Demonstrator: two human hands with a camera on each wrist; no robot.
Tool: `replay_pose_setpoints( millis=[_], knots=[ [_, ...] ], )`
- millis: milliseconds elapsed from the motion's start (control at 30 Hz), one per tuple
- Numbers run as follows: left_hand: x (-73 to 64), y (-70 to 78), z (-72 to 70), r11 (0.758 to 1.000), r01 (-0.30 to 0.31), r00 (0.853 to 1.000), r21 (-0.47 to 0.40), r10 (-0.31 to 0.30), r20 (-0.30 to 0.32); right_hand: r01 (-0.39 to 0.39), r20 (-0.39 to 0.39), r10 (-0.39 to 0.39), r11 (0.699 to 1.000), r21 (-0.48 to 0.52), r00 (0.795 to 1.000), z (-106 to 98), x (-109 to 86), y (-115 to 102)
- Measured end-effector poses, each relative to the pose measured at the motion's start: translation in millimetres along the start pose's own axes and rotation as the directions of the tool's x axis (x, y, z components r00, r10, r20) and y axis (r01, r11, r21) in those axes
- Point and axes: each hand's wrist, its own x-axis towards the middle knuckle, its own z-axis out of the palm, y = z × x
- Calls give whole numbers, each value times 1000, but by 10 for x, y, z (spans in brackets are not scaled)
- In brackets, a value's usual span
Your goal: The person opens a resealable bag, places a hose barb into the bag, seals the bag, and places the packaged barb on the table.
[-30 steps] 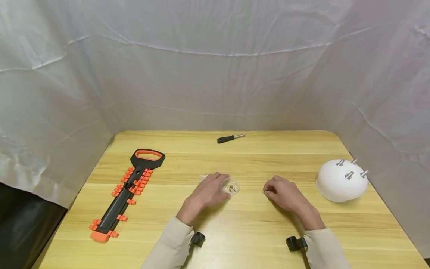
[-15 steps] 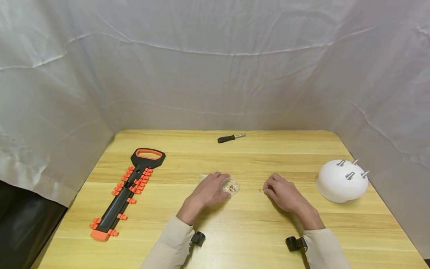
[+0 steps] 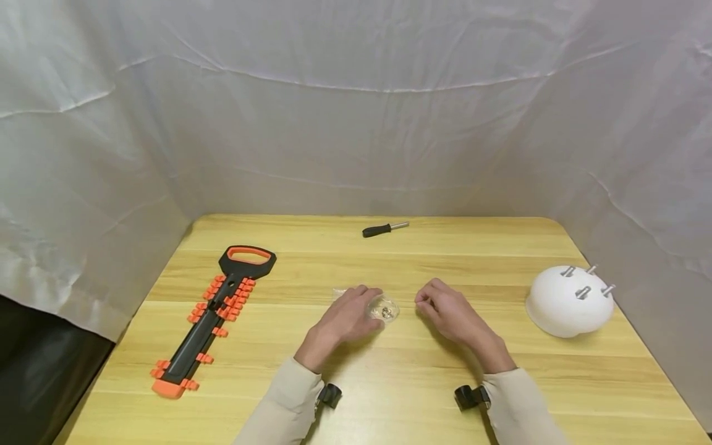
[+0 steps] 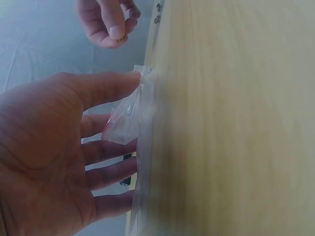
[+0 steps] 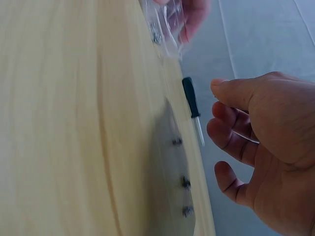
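My left hand (image 3: 348,315) grips the mouth of a clear plastic bag (image 4: 125,120) between its thumb and fingers at the middle of the table. Small metal screws (image 3: 387,313) lie inside the bag. Just right of the bag, my right hand (image 3: 445,307) points toward it, thumb and forefinger together. In the left wrist view, those fingertips pinch a tiny brass-coloured screw-like piece (image 4: 121,39), raised off the table. The head view does not show this piece. The right hand's other fingers are loosely bent in the right wrist view.
A black-handled screwdriver (image 3: 377,230) lies at the back. On the left is a long black tool (image 3: 191,340) with an orange-edged handle and several orange clips. A white dome (image 3: 567,306) with several metal pegs stands at the right. Grey cloth (image 3: 356,142) surrounds the wooden table.
My right hand has moved left toward the bag. The tiny piece lying by its fingertips half a second ago has left the tabletop. My left hand stays on the bag.
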Motion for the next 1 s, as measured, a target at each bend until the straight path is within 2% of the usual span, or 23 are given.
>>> replay_pose_setpoints(
  millis=[300, 633, 1000],
  knots=[
    [5, -3, 3, 1000, 6, 1000, 10, -6, 0, 26, 30, -27, 1000, 16, 999, 115, 85, -179],
    [14, -1, 0, 1000, 8, 1000, 14, -8, 8, 34, 77, -32, 999, -29, 996, 297, 167, -305],
    [-1, 8, -6, 1000, 9, 1000, 15, -9, 11, 51, 89, -46, 997, -52, 995, 349, 189, -364]
  ],
)
